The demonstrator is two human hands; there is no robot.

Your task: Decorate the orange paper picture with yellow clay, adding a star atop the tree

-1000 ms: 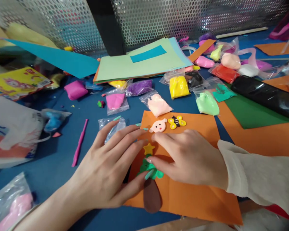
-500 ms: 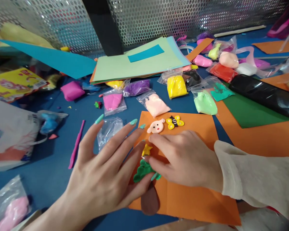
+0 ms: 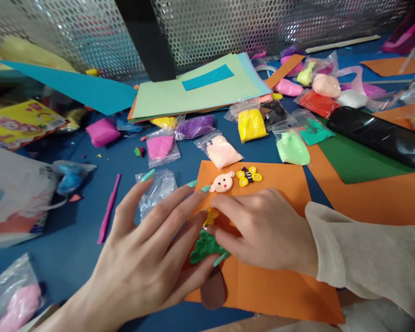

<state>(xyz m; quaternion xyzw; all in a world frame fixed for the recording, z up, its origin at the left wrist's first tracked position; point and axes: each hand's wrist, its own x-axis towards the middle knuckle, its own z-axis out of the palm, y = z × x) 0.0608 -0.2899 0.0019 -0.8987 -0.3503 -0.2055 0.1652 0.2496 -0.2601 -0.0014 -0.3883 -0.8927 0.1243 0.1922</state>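
An orange sheet of paper lies before me with clay shapes on it. On it is a green scalloped clay tree with a brown clay trunk. At the tree's top sits a small yellow clay star, between the thumb and index finger of my right hand. My left hand, with teal nails, is spread over the sheet's left side, its thumb against the tree's lower edge. Just beyond the fingers are a pale pink clay face and a yellow-and-black clay bee.
Bagged clay surrounds the sheet, including yellow, pale pink and light green packs. A pink modelling tool lies left. Paper sheets are stacked behind, below a perforated metal panel. A black case sits right.
The star is tilted slightly differently between my right fingers. My left fingers have shifted slightly down and right. The view has moved a little; the other things stay put.
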